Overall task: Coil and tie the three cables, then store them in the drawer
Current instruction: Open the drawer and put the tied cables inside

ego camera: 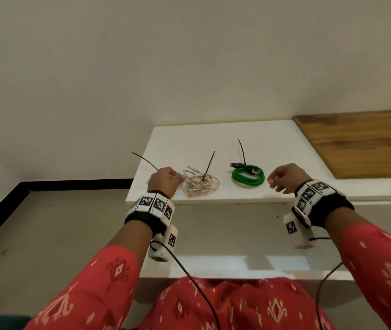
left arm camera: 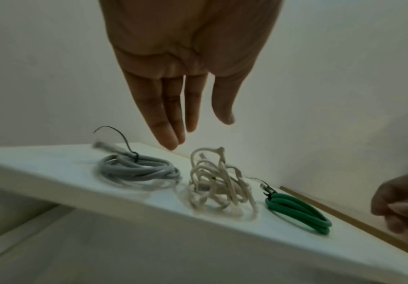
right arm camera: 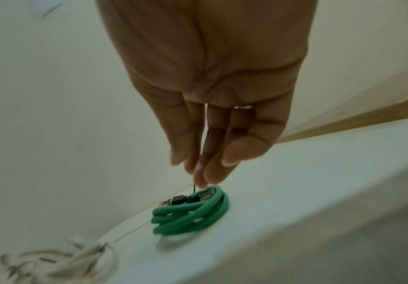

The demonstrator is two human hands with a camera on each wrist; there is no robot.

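Three coiled cables lie in a row on the white tabletop [ego camera: 282, 144], each bound with a black zip tie whose tail sticks up. The grey coil [left arm camera: 137, 170] is on the left, the cream coil [ego camera: 200, 184] in the middle, the green coil [ego camera: 248, 178] on the right. My left hand [ego camera: 175, 179] hovers over the grey coil and hides it in the head view; its fingers [left arm camera: 171, 123] hang straight and hold nothing. My right hand [ego camera: 274, 184] hangs just right of the green coil [right arm camera: 191, 211], loosely curled, gripping nothing.
A wooden board [ego camera: 361, 144] covers the table's right part. The table's left edge drops to the grey floor [ego camera: 58, 222] with black skirting. A lower white ledge [ego camera: 237, 267] lies between the tabletop and my body. A wall stands close behind.
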